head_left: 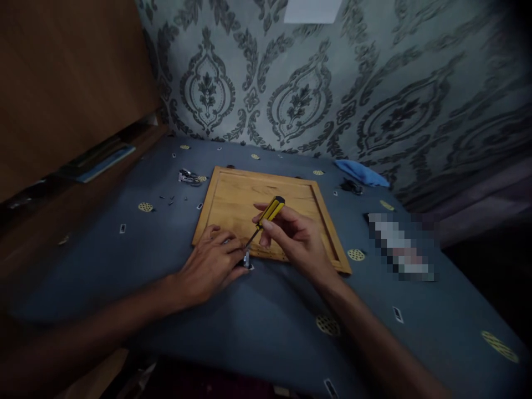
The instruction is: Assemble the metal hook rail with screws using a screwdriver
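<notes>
A wooden cabinet door (pixel 266 191) with a raised frame lies flat on the blue cloth. At its near edge, my left hand (pixel 211 263) has its fingers over the wood and its thumb below, closed on a shiny metal hinge (pixel 246 259), mostly hidden by the fingers. My right hand (pixel 301 238) pinches the yellow and black handle of a screwdriver (pixel 272 210). Its shaft slants down to the left, with the tip at the hinge; whether it sits in a screw cannot be made out. Small holes show along the near edge.
Another metal hinge (pixel 189 177) lies left of the door, near several loose screws (pixel 170 200). Right of it are a dark object (pixel 351 187), a blue cloth (pixel 363 173) and a pixelated item (pixel 401 246). A patterned wall (pixel 249 72) stands behind, wooden furniture (pixel 75 83) at left.
</notes>
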The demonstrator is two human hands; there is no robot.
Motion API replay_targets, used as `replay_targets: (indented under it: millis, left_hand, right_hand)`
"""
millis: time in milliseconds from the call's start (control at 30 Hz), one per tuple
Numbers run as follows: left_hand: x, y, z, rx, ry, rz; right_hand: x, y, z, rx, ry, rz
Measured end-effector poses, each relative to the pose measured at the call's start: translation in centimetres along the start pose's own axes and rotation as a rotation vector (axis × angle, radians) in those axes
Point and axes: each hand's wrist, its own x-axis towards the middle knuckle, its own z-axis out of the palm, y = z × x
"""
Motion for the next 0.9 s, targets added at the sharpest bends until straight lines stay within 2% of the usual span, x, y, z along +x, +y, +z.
replay_targets:
  millis: [100,300,533,767,900]
  left_hand:
    - [0.01,-0.03,-0.05,0.013,-0.015,-0.003]
    - [-0.05,-0.13,0.07,0.040,-0.014,0.005]
    - [-0.06,-0.11,0.22,0.058,0.003,0.015]
    - [-0.09,-0.03,0.18,0.058,-0.026,-0.001]
    - [-0.05,-0.07,0.14,0.038,-0.016,0.001]
  right_hand:
    - [-0.10,0.23,0.25,0.031,0.027,-0.011]
    - [-0.32,0.12,0.57,-0.043,0.079,-0.019]
    - [-0.09,0.33,0.18,0.006,0.012,-0.039]
    - [-0.41,0.53,0.77,0.020,0.104,-0.016]
    - [-0.54,0.21,0.87,0.037,0.220,-0.033]
